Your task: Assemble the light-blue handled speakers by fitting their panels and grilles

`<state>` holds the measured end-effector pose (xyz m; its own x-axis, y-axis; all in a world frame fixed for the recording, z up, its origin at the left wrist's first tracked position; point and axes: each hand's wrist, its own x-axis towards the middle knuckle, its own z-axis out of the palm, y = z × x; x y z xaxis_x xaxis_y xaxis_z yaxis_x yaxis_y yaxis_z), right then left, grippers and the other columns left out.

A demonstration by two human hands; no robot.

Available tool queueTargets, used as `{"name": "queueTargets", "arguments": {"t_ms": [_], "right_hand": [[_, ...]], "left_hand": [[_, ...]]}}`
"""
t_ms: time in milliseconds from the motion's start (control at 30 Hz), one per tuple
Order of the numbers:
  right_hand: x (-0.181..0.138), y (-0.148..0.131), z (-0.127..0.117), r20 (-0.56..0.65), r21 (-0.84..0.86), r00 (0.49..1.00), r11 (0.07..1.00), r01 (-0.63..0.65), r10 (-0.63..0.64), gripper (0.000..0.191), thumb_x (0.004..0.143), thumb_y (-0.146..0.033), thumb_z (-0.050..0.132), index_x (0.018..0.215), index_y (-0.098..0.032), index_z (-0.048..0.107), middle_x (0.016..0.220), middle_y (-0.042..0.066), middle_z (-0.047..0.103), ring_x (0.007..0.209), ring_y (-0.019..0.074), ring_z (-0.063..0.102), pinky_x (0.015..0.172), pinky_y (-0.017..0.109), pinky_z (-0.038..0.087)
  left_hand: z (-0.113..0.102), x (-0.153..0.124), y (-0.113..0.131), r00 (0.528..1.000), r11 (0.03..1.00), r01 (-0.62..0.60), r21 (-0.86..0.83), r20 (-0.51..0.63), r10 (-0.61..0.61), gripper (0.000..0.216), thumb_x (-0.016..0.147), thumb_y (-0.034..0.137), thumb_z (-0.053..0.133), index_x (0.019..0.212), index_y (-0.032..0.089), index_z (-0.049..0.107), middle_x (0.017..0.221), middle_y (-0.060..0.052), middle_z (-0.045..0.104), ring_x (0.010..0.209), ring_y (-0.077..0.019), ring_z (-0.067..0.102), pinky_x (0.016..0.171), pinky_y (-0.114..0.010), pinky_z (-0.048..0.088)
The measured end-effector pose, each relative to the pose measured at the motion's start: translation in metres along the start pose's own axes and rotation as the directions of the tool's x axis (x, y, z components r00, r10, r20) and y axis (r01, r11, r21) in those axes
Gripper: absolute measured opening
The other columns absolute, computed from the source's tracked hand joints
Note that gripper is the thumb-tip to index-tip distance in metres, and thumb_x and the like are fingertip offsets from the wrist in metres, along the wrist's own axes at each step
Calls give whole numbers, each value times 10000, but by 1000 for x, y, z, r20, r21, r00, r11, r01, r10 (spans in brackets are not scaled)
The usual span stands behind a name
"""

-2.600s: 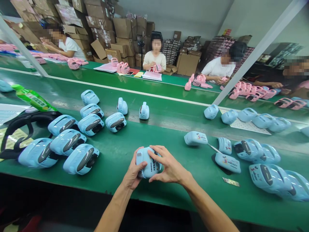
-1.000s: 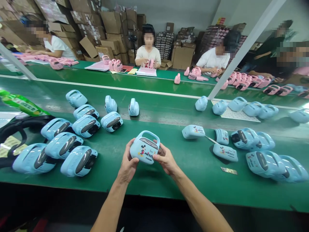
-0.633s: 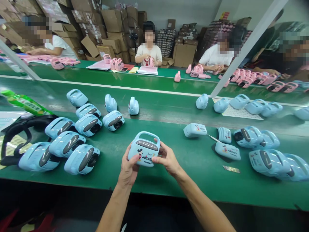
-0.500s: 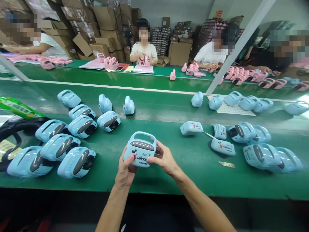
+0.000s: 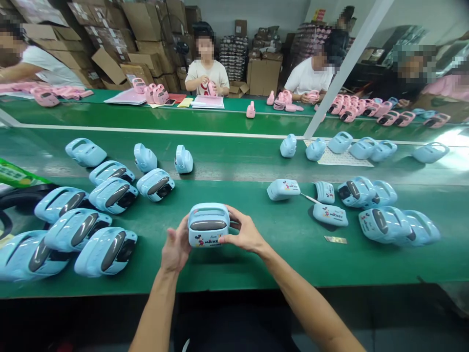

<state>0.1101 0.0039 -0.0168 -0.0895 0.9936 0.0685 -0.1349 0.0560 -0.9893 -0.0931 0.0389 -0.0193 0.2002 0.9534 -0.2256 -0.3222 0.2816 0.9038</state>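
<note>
A light blue toy case [image 5: 208,226] with a handle, a grey top strip and a cartoon print is held over the green table [image 5: 256,264] by both my hands. My left hand [image 5: 175,248] grips its left side. My right hand [image 5: 244,233] closes on its right side, fingers up at the handle. To the left lie several finished blue cases [image 5: 106,249] with grey strips. To the right lie blue shell halves [image 5: 330,214] and more blue cases [image 5: 381,224].
A green conveyor belt [image 5: 238,156] beyond the table carries more blue cases [image 5: 183,159]. Across it, other people sit at a bench with pink cases [image 5: 154,94] and paper sheets. Cardboard boxes [image 5: 146,29] are stacked behind. A white post [image 5: 340,68] slants at right.
The case has been turned in my hands from its back face to upright, then tipped so its grey top strip faces me. Both hands keep their hold.
</note>
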Motion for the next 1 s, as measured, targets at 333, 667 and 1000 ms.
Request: {"name": "queueTargets", "arguments": {"t_ms": [333, 667, 1000], "right_hand": [[28, 43, 12, -156, -237, 986, 971, 23, -61, 511, 905, -623, 489, 1098, -180, 655, 992, 59, 712, 930, 219, 647, 841, 316, 504], [53, 50, 35, -447, -456, 890, 878, -142, -88, 604, 973, -650, 218, 763, -230, 598, 676, 47, 593, 686, 215, 538, 713, 314, 422], [64, 26, 6, -49, 63, 969, 969, -239, 242, 701, 852, -780, 472, 1057, -177, 763, 1038, 109, 757, 935, 239, 645, 712, 304, 464]], "left_hand": [[12, 31, -31, 882, 851, -186, 491, -299, 365, 498, 807, 686, 599, 753, 211, 739, 710, -74, 709, 822, -303, 666, 717, -332, 489], [22, 43, -29, 851, 884, -104, 456, -419, 316, 383, 878, 505, 556, 650, 232, 696, 700, -94, 717, 959, -317, 691, 757, -324, 500], [16, 56, -6, 911, 988, 151, -25, -385, -149, 490, 912, 612, 504, 788, 171, 677, 632, -88, 720, 673, -294, 746, 653, -413, 608]]}}
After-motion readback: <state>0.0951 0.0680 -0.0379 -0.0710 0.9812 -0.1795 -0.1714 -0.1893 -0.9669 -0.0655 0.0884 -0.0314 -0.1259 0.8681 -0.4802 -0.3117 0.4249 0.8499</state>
